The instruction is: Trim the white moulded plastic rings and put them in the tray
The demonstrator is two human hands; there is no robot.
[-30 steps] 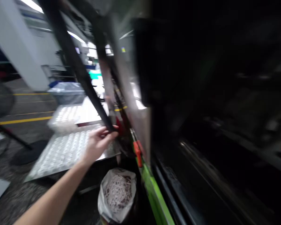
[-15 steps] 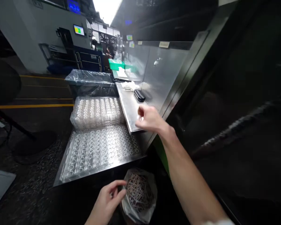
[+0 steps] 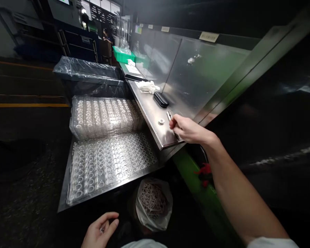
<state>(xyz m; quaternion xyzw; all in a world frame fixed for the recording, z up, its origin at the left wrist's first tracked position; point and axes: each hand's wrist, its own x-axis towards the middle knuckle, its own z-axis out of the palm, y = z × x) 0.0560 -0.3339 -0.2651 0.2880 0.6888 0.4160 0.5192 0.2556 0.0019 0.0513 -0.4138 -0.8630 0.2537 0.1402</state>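
Note:
My right hand (image 3: 184, 128) is over the near end of a steel shelf (image 3: 151, 106), its fingers closed round a slim metal hand tool (image 3: 169, 115). The tool's bright end sticks out past my fingertips; my hand hides most of it, so its exact kind is unclear. Just left of those fingers, a small white ring-shaped part (image 3: 161, 121) lies on the shelf. Low in the view, my left hand (image 3: 100, 231) is loosely curled, with thumb and index finger apart. A small pale spot shows between its fingers; I cannot tell what it is.
Clear plastic trays with round pockets (image 3: 111, 162) lie left of the shelf, a stack (image 3: 103, 115) behind. Below is a lined bag (image 3: 167, 220) of thin sticks. A black case (image 3: 161, 99), white gloves or cloth (image 3: 147, 86) and a green bin (image 3: 123, 55) stand farther back.
My right hand has moved from above the shelf edge to the metal tool and closed on it. The white ring now lies on the shelf. My left hand has drawn away from the bag.

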